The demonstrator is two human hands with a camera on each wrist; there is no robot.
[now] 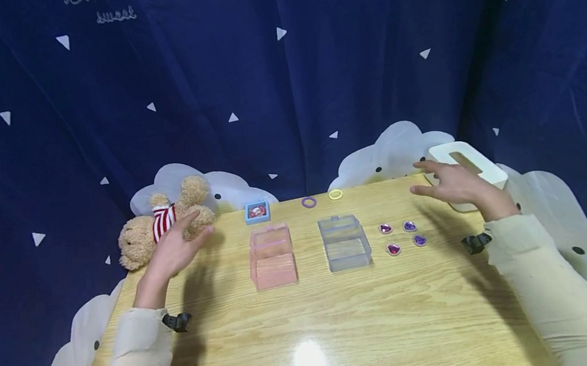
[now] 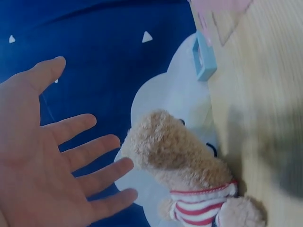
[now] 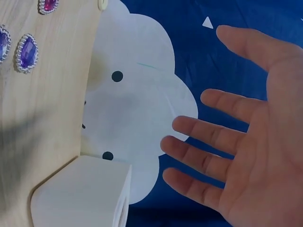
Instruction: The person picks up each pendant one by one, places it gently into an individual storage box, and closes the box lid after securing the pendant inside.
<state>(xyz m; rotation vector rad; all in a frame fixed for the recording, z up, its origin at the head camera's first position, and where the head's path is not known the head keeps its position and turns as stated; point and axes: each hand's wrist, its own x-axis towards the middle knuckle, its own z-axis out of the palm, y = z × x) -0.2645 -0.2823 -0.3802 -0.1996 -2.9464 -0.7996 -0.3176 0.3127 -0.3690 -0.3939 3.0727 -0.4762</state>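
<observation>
My left hand (image 1: 172, 250) hovers with fingers spread beside a teddy bear (image 1: 137, 242) in a red-and-white striped shirt, which lies on its side at the table's left. In the left wrist view the palm holds nothing. Over on the right, my right hand (image 1: 455, 183), also with fingers apart and nothing in it, is in front of a white box (image 1: 480, 163) with a slot in its top. Between the hands stand a pink clear box (image 1: 275, 271) and a grey clear box (image 1: 347, 255), both with lids raised. Several heart and teardrop gems (image 1: 393, 249) lie right of the grey box.
Along the table's back edge sit a small blue framed box (image 1: 257, 212), a purple ring (image 1: 309, 202) and a yellow ring (image 1: 335, 194). Behind the wooden table (image 1: 376, 319) hangs a dark blue curtain (image 1: 271, 88) with white triangles and clouds.
</observation>
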